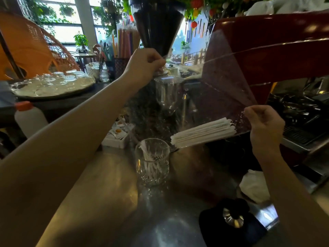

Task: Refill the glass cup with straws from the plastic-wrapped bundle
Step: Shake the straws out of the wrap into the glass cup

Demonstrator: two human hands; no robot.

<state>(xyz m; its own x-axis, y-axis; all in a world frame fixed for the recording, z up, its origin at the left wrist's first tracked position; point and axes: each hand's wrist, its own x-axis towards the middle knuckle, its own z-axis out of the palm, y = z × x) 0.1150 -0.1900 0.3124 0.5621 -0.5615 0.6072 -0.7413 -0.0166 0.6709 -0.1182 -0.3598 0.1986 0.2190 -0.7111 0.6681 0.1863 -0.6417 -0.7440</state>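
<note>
Surroundings on and around the metal surface point(110, 193)

A white plastic bottle point(29, 118) with an orange cap stands at far left. Behind it, a round tray point(53, 91) carries upturned glasses. A small white box of sachets point(117, 138) sits mid-surface. A crumpled white cloth point(254, 186) lies at right, near a black tamper mat point(231, 227). A red espresso machine point(277, 43) occupies the right side.

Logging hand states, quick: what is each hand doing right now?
Left hand: closed, pinching the upper end of the plastic wrap.
Right hand: closed, pinching the wrap's lower end beside the straws.
</note>
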